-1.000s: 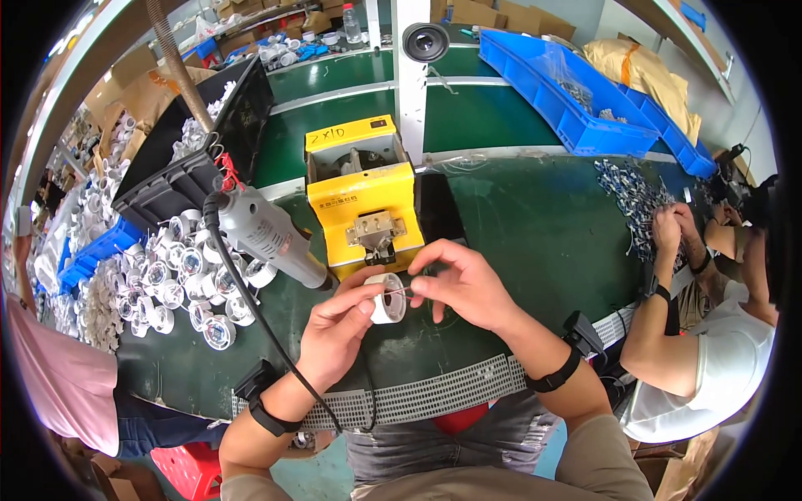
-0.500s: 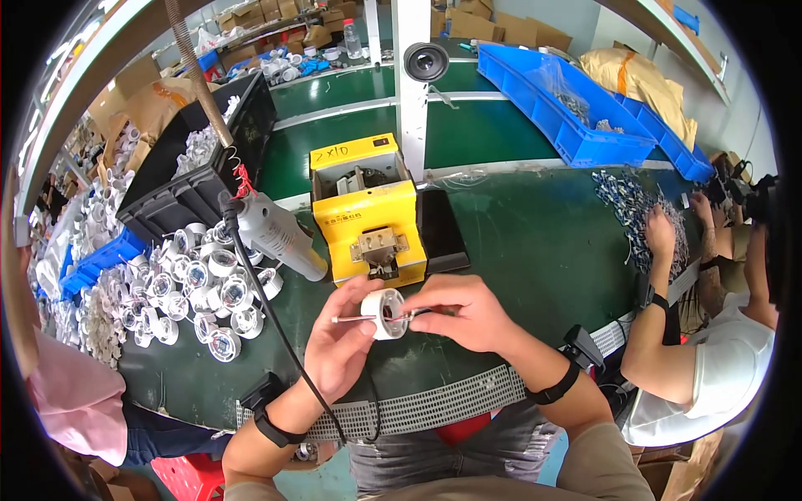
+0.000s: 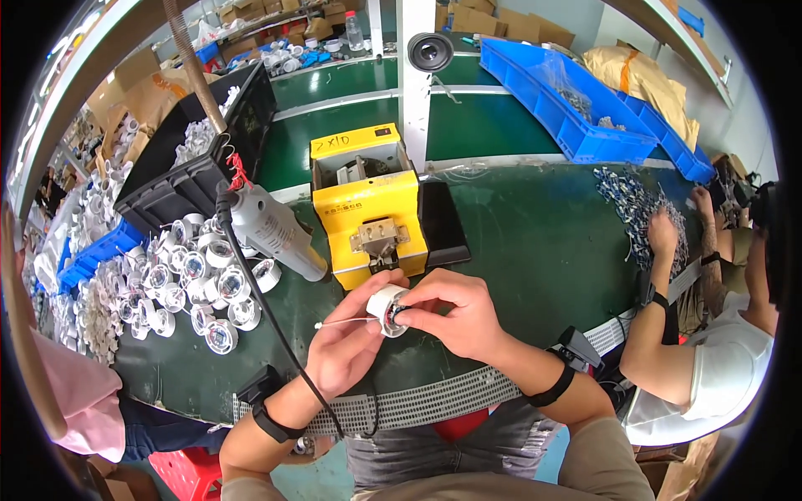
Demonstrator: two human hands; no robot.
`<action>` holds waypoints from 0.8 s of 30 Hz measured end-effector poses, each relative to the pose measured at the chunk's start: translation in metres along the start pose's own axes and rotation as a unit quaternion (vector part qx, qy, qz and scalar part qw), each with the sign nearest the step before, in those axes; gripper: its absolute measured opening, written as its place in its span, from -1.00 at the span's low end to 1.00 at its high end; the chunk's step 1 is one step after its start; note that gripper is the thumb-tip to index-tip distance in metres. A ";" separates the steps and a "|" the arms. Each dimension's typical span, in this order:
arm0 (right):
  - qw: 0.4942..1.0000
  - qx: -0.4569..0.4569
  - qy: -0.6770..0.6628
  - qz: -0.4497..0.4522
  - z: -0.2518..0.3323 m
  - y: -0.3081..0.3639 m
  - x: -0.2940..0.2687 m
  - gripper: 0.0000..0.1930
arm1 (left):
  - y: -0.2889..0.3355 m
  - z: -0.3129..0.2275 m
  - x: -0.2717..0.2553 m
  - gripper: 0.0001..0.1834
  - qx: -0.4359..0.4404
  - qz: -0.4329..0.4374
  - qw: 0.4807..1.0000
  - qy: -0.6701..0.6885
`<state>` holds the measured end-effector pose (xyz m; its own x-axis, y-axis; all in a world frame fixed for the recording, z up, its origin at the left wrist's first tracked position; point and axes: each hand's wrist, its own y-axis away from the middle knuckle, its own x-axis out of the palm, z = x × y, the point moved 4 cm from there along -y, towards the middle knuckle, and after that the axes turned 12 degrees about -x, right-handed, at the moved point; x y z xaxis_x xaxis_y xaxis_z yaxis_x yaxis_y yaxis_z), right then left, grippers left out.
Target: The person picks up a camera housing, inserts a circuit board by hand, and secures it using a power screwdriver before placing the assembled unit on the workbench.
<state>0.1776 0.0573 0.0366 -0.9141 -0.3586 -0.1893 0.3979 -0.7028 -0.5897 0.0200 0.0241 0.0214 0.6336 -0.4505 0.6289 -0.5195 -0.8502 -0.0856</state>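
My left hand (image 3: 341, 355) is closed around a short white ring-shaped housing (image 3: 383, 300), its open end turned to the right. A thin pale wire (image 3: 351, 321) with a small white connector at its tip sticks out on the left, past my left fingers. My right hand (image 3: 458, 316) pinches a small dark part (image 3: 398, 312) at the housing's open end, partly inside it. The fingertips hide most of that part, and some red shows beside it. Just beyond my hands stands a yellow machine (image 3: 355, 199) with a metal fixture.
Many similar white housings (image 3: 170, 298) lie piled at the left. A grey hanging power tool (image 3: 271, 229) and its black cable (image 3: 266, 311) come near my left arm. Behind stands a black crate (image 3: 159, 196); blue bins (image 3: 535, 104) are far right. A co-worker's hand (image 3: 662, 232) handles small parts.
The small part has moved left into the housing's open end, with my right fingers now against it. The housing has tilted slightly, and the wire extends farther left.
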 end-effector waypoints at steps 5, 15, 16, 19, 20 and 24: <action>0.992 -0.053 0.117 -0.016 0.006 -0.003 0.003 -0.72 | 0.000 0.004 0.002 -0.32 -0.015 0.020 1.000 0.004; 0.998 0.021 0.038 -0.034 -0.010 -0.002 0.008 -0.82 | 0.002 0.011 -0.007 -0.39 -0.088 -0.149 0.971 -0.166; 0.999 0.019 0.033 -0.025 -0.011 -0.004 0.008 -0.82 | 0.001 0.013 -0.012 -0.39 -0.082 -0.157 0.970 -0.165; 0.974 -0.064 0.218 -0.012 -0.003 -0.017 0.012 -0.92 | -0.002 0.020 -0.025 -0.58 -0.087 -0.163 0.968 -0.172; 0.957 -0.123 0.259 -0.037 0.002 -0.023 0.015 -0.86 | -0.001 0.021 -0.026 -0.58 -0.094 -0.179 0.958 -0.205; 0.981 -0.086 0.166 -0.056 0.013 -0.059 0.040 -0.38 | -0.007 0.032 -0.028 -0.57 -0.154 -0.167 0.959 -0.170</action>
<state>0.1180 0.0768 0.0739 -0.9378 -0.0454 -0.3442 0.3007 -0.6016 -0.7400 0.0242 0.0334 -0.0201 0.9171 -0.2747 0.2888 -0.3670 -0.8648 0.3427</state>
